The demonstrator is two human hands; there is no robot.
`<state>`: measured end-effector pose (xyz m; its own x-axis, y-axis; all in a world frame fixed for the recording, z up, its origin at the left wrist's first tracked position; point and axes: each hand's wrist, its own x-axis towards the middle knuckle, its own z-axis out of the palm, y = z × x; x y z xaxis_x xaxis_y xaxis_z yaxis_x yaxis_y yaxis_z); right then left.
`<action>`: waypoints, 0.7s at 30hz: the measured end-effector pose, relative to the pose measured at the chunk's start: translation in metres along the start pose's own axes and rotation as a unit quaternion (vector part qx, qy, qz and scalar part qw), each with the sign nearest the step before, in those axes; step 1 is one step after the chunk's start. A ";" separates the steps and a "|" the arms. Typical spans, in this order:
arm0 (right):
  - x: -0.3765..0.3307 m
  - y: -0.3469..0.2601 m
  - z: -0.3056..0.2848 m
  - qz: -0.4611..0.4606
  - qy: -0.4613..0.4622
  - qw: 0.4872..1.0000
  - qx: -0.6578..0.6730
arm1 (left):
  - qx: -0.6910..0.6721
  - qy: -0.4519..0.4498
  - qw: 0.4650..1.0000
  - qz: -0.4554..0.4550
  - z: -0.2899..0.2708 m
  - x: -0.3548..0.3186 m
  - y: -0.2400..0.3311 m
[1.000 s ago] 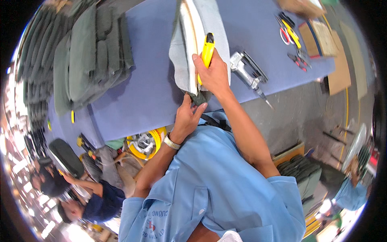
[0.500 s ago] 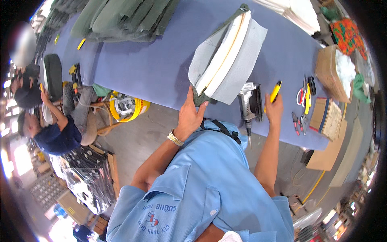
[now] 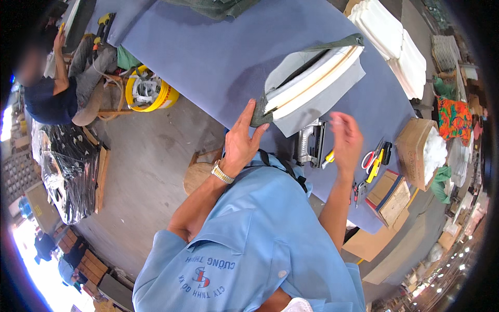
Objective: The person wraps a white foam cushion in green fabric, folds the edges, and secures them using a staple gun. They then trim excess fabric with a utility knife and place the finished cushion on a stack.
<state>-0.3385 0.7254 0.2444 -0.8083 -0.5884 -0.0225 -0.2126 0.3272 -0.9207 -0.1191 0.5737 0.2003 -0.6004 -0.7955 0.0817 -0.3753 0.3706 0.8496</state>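
Observation:
A long curved upholstery panel (image 3: 312, 86), with white foam, a thin brown line along it, grey backing cloth and dark green fabric, lies slantwise on the blue-covered table. My left hand (image 3: 243, 140) grips its near end between thumb and fingers. Past the panel's lower right edge, my right hand (image 3: 346, 140) is raised, its fingers apart and slightly blurred, holding nothing visible. Beside that wrist lies a yellow utility knife (image 3: 329, 157), partly hidden by the hand. A silver staple gun (image 3: 310, 143) rests between my two hands, just below the panel.
On the table's right are red-handled scissors (image 3: 368, 160), a yellow cutter (image 3: 375, 167) and a book-like box (image 3: 387, 195). A carton (image 3: 416, 148) with white stuffing and white foam stacks (image 3: 387, 36) stand beyond. A yellow bucket (image 3: 169, 96) and a seated person (image 3: 54, 93) are at left.
My right hand has let go of the yellow knife, which now lies by the staple gun. The panel has tilted rightward at its far end, still in my left hand. The view has turned.

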 end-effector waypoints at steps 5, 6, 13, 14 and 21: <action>0.008 -0.070 0.075 -0.144 -0.153 0.960 -0.186 | 0.016 0.006 0.999 0.043 0.004 -0.010 0.008; 0.010 -0.076 0.081 -0.134 -0.170 0.953 -0.214 | 0.017 0.006 0.999 0.038 0.002 -0.009 0.011; 0.013 -0.079 0.100 -0.140 -0.225 0.912 -0.312 | 0.029 0.027 0.998 0.044 0.007 -0.012 0.005; 0.013 -0.078 0.101 -0.144 -0.226 0.908 -0.323 | 0.028 0.029 0.998 0.039 0.007 -0.013 0.004; 0.011 -0.076 0.106 -0.052 -0.253 0.940 -0.225 | 0.044 0.028 0.997 0.049 0.005 -0.010 0.002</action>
<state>-0.2734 0.6156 0.2731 -0.4304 -0.8735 -0.2275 -0.5788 0.4604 -0.6730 -0.1173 0.5853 0.1983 -0.5975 -0.7783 0.1931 -0.3784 0.4860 0.7878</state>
